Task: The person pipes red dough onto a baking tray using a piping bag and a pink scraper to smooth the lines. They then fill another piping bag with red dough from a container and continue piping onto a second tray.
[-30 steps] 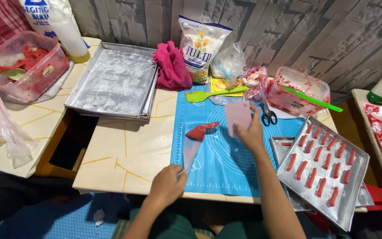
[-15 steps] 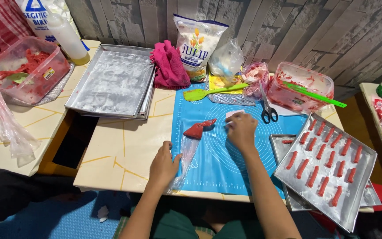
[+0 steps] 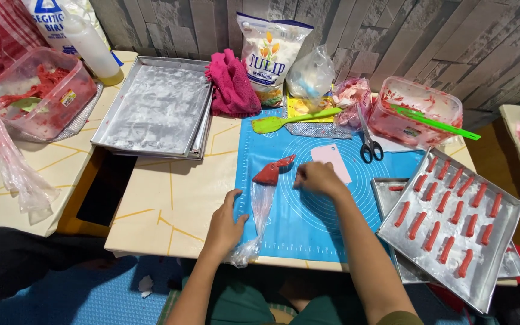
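The clear plastic piping bag with red dough packed at its tip (image 3: pixel 264 198) lies along the left part of the blue silicone baking mat (image 3: pixel 308 216), tip pointing away from you. Your left hand (image 3: pixel 224 227) rests flat and spread on the mat's left edge, touching the bag's empty tail without gripping it. Your right hand (image 3: pixel 315 178) sits loosely curled, knuckles up, just right of the red tip; you can't tell whether it holds anything. The pale pink plastic scraper (image 3: pixel 332 161) lies just beyond that hand, the black-handled scissors (image 3: pixel 368 144) farther right. The metal tray of red dough sticks (image 3: pixel 452 224) overlaps the mat's right edge.
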